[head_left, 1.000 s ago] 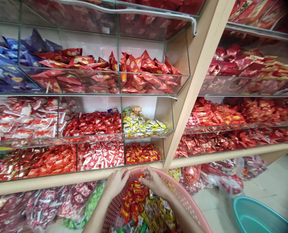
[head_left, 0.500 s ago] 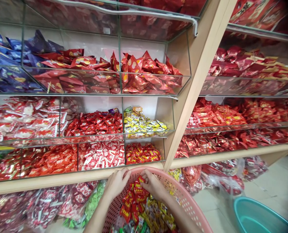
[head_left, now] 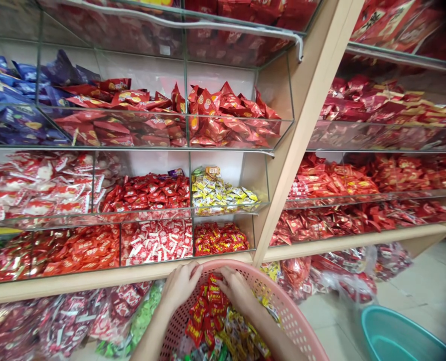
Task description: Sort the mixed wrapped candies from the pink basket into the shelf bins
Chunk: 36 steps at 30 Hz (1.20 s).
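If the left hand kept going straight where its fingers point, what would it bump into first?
Probably the far rim of the pink basket: the left hand points forward, its fingertips almost there. The wooden shelf edge lies just beyond, though depth is hard to judge.

red packets (head_left: 206,312), heaped in pink basket (head_left: 292,313)

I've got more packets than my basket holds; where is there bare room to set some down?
Free: the tiled floor between the teal basin and the bagged stock, and the half-filled yellow-packet bin. Crowded: the pink basket and the other bins.
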Each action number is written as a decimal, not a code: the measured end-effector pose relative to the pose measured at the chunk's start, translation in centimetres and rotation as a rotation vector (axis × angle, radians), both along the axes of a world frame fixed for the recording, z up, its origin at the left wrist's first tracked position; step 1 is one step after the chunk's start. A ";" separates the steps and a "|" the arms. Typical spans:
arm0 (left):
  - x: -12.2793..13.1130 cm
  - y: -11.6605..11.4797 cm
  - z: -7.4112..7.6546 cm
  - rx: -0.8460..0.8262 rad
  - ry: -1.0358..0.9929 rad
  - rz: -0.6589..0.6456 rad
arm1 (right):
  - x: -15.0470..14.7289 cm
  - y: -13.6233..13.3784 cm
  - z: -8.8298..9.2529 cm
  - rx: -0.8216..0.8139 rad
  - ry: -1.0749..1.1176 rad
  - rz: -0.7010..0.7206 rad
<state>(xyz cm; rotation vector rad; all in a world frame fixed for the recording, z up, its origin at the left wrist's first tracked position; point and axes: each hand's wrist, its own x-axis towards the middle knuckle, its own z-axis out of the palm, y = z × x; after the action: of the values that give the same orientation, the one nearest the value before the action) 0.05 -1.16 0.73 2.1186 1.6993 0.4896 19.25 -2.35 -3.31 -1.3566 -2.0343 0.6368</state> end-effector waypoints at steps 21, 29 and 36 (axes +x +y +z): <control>-0.7 0.3 -0.9 0.017 -0.070 0.009 | -0.9 7.4 6.5 0.054 -0.464 -0.122; -0.7 0.2 -0.9 0.026 -0.054 0.008 | -0.7 6.8 6.1 0.043 -0.340 -0.074; -0.7 0.2 -0.8 0.014 -0.060 0.019 | -0.2 7.5 4.6 0.088 -0.128 0.007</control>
<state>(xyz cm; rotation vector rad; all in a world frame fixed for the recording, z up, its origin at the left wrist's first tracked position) -0.62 -0.91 -0.08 2.0782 1.6889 0.5662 19.03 5.11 1.25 -1.3697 -2.1423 0.4682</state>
